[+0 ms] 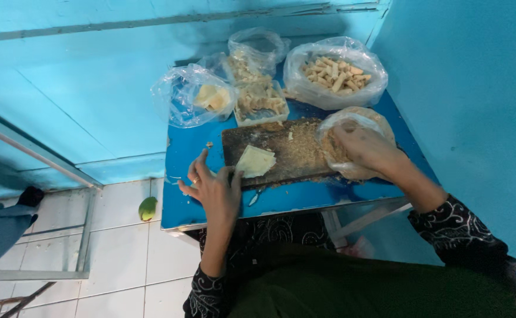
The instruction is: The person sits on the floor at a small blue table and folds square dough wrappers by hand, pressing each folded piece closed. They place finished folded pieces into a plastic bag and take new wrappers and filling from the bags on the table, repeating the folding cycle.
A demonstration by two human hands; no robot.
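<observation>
Landmark: the dark cutting board [281,150], lying on the blue bench [181,206].

A pale square wrapper sheet [255,161] lies flat on the board's near left part. The left hand [214,188] rests at the board's near left corner, fingers spread and flat, grasping nothing; its thumb sits just beside the wrapper. The right hand [364,147] is plunged into the crumb bag [358,150] at the board's right end; whether it is clenched on crumbs I cannot tell, since the plastic hides the fingers.

Loose crumbs [299,147] cover the board's middle and right.

Risks noted:
- The crumb bag overhangs the board's right end and stands near the bench edge; a pull of the hand could tip it and spill crumbs.
- Crumbs lie just beside the wrapper; a careless sweep would scatter them off the board.
- Beyond the board's far edge, the bag of rolled sticks [336,73] and the small tray [261,103] are crowded together; a reach could knock them.
</observation>
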